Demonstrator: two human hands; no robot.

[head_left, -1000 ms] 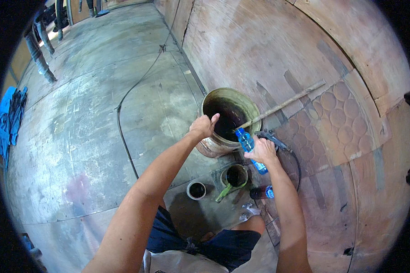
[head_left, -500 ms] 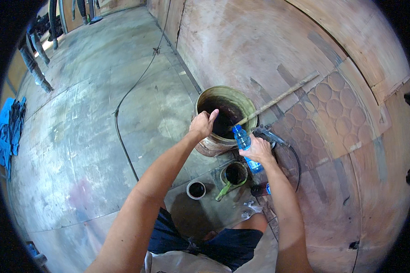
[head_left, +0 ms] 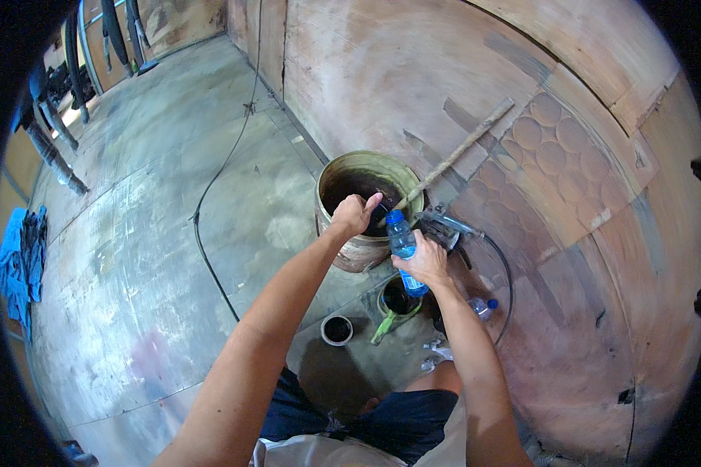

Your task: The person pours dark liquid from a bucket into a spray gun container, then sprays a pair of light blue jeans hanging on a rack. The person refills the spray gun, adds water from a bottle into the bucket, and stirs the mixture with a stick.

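Observation:
My right hand [head_left: 426, 258] is wrapped round a clear plastic bottle [head_left: 403, 243] with a blue cap and bluish tint. The bottle stands tilted beside the near rim of a large round bucket [head_left: 329, 165], its cap towards the bucket. Over the bucket's opening, my left hand [head_left: 356, 213] is closed with the thumb sticking up; what its fingers hold, if anything, is hidden. The bucket's inside is dark and stained. A long wooden stick [head_left: 463, 149] leans out of it to the right. Just below the bottle stands a small pot [head_left: 415, 305] with dark contents and a green-handled brush [head_left: 384, 329].
A small white cup [head_left: 336, 330] of dark liquid stands near my knees. A spray gun [head_left: 448, 223] with a black hose [head_left: 511, 272] lies right of the bucket. Another bottle [head_left: 484, 308] lies by my right forearm. A black cable [head_left: 202, 233] crosses the floor; blue cloth [head_left: 22, 253] hangs at far left.
My left hand has moved right, closer to the bottle's cap. The view has shifted a little, and a second blue-capped bottle shows more clearly beside my right forearm.

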